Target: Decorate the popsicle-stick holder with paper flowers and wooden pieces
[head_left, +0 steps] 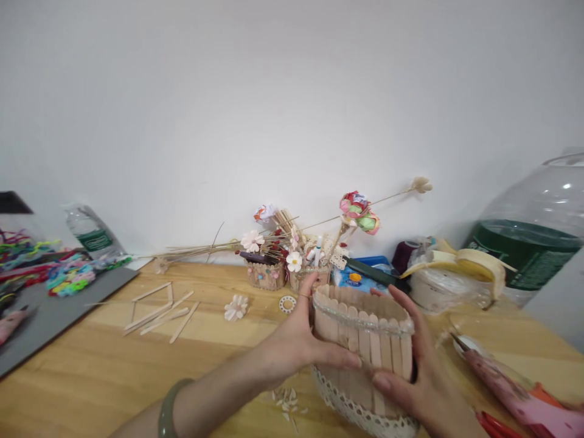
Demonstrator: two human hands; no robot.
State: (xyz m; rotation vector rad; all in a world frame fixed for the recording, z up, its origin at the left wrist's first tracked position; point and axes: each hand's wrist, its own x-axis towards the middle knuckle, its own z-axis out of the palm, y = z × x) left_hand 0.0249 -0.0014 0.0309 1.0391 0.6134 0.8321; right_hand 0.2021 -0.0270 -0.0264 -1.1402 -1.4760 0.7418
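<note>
A basket made of upright wooden craft sticks (356, 331) is held tilted above the front of the table. Silvery trim runs round its upper part, and white lace trim (351, 410) circles its base. My left hand (314, 344) grips its left side, the thumb lying across the front. On the right side my right hand (413, 377) is wrapped round it, its thumb also pressed to the front sticks. The other fingers of both hands are partly hidden behind the basket. Small pale chips (286, 401) lie on the wood just left of it.
Behind stand two small decorated stick holders (265, 275) with flowers. Loose craft sticks (157, 316), a pale flower (236, 308) and a ring (287, 303) lie to the left. At right are a pink glue gun (511, 389), banana peel (479, 267) and large bottle (524, 243).
</note>
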